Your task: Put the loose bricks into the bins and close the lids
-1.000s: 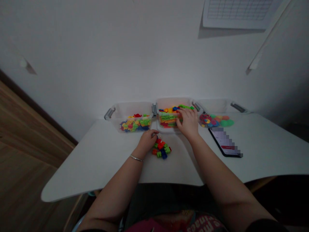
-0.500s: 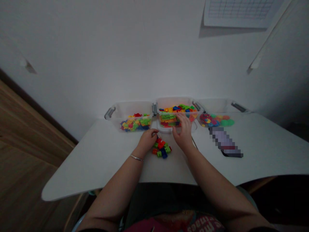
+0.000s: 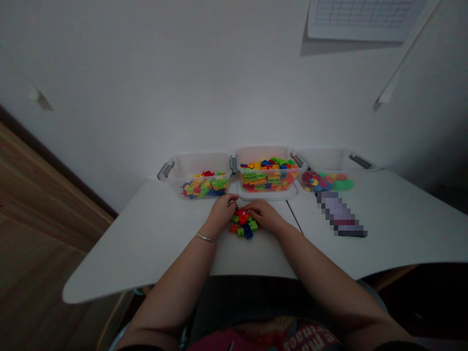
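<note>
A small build of joined red, green, blue and orange bricks (image 3: 244,224) lies on the white table (image 3: 153,243) in front of me. My left hand (image 3: 222,210), with a silver bangle on the wrist, curls round its left upper end. My right hand (image 3: 263,215) rests against its right side, fingers bent onto the bricks. Both hands touch the build from opposite sides. What the right fingertips pinch is hidden.
Three clear plastic bins stand along the wall: a left bin (image 3: 183,168) with small bricks, a middle bin (image 3: 268,152) heaped with bricks, a right bin (image 3: 331,158) with round coloured pieces. A phone (image 3: 341,217) lies at the right.
My right hand has left the middle bin and come down and left to the build on the table. The left hand has stayed on the build.
</note>
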{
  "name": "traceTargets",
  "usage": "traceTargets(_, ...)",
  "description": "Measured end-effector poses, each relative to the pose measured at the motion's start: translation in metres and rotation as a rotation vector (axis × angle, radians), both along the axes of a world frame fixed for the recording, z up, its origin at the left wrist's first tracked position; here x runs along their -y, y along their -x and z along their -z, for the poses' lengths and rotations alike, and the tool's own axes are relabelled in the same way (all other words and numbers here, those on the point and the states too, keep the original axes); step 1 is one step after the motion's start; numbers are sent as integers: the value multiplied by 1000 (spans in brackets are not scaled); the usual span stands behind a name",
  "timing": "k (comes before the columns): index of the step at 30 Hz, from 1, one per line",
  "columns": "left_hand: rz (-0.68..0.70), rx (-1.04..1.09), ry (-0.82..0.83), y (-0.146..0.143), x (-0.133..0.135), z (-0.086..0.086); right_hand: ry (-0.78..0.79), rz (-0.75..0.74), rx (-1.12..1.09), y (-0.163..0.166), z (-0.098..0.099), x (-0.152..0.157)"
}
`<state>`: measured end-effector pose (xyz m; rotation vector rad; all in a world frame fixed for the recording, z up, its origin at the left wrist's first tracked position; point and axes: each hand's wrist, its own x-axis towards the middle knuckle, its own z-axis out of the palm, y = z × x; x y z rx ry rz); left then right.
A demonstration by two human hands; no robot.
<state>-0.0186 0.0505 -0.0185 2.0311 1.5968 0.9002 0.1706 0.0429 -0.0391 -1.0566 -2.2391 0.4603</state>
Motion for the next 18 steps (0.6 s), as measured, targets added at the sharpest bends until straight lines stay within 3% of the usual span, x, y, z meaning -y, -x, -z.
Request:
traceTargets(4,-2,5,9,0,0,-1,5,26,-77,1,-1,2)
traceTargets(11,-12,-9,-16,0,0,-1,-45,-94,-80,4,1,2)
traceTargets(18,-24,18,9,-1,1,-3,-44,97,10,5,-8,7)
